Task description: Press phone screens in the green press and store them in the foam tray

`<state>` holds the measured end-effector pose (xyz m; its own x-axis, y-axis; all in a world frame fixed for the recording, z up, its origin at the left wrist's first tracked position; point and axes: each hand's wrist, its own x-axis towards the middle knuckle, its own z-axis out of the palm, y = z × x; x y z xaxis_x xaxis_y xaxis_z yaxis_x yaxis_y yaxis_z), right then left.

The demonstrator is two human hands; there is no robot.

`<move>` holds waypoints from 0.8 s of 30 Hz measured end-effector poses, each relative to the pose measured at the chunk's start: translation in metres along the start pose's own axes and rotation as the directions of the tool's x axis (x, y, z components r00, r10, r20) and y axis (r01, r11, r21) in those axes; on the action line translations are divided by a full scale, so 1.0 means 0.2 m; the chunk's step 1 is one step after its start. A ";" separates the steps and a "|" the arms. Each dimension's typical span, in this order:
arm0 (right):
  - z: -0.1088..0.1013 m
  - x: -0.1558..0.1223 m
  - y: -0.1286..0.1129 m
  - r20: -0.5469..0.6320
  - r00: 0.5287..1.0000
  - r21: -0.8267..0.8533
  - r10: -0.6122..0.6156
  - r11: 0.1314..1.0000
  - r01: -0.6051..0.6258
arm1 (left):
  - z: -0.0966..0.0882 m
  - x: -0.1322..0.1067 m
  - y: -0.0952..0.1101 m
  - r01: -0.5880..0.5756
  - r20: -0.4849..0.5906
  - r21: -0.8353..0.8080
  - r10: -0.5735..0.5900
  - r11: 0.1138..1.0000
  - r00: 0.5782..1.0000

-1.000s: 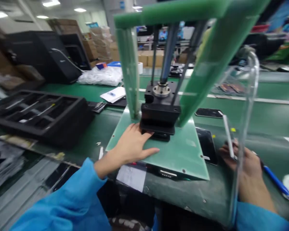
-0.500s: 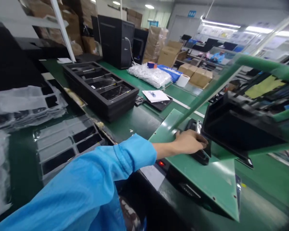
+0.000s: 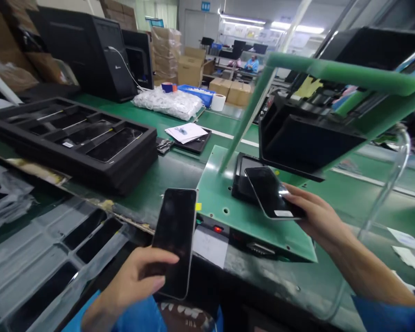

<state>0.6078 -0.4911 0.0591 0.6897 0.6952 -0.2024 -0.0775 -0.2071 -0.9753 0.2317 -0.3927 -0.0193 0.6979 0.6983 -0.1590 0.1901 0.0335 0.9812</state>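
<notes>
In my left hand (image 3: 138,272) is a dark phone screen (image 3: 176,230), gripped by its lower left edge with thumb and fingers. A small yellow tab sticks out from its right edge. My right hand (image 3: 306,207) holds a second phone screen (image 3: 271,189), tilted, with a white label along its near edge. This screen hovers over the green test fixture (image 3: 210,189) and partly covers the black nest (image 3: 240,175) on its plate. Above the nest, the fixture's black upper block (image 3: 311,138) hangs raised on a green frame.
A stack of black foam trays (image 3: 134,161) with screens in its slots stands on the left. In front of it lies a translucent plastic tray (image 3: 31,235) holding dark screens. Papers (image 3: 185,132), a bubble-wrap bundle (image 3: 168,103) and a computer tower (image 3: 86,50) are further back. A metal tube (image 3: 394,184) curves at right.
My view has swung right. One hand was at the fixture's nest; now both hands are in view, each with a phone screen, the right one held above the nest.
</notes>
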 end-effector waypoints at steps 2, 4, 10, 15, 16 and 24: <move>0.07 0.12 -0.02 0.060 0.998 0.015 -0.037 0.999 0.036 | -0.08 -0.07 -0.04 -0.056 -0.098 0.191 0.076 0.980 0.992; 0.09 0.21 -0.03 0.085 0.995 -0.005 -0.050 0.999 0.051 | -0.16 -0.11 -0.07 -0.063 -0.189 0.329 0.131 0.942 0.973; 0.05 0.36 -0.05 0.189 0.968 -0.510 -0.163 0.826 0.239 | -0.31 0.03 -0.01 -0.359 -0.077 0.647 0.526 0.673 0.847; 0.04 0.31 -0.04 0.294 0.938 -0.929 -0.185 0.173 0.326 | -0.16 0.38 0.11 -0.482 0.257 0.873 0.767 0.078 0.588; 0.02 0.26 -0.02 0.307 0.922 -0.941 -0.235 0.071 0.331 | -0.11 0.44 0.12 -0.457 0.303 0.889 0.751 -0.002 0.586; -0.29 -0.22 0.35 0.706 0.599 -0.701 -0.379 -0.249 0.668 | 0.05 0.65 0.12 -0.441 0.431 0.886 0.613 -0.146 0.663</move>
<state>0.6139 -0.5771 0.0048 -0.0657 0.9803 0.1860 0.9849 0.0338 0.1700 0.3345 -0.3080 -0.0173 0.8764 0.1752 0.4487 0.2763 -0.9459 -0.1703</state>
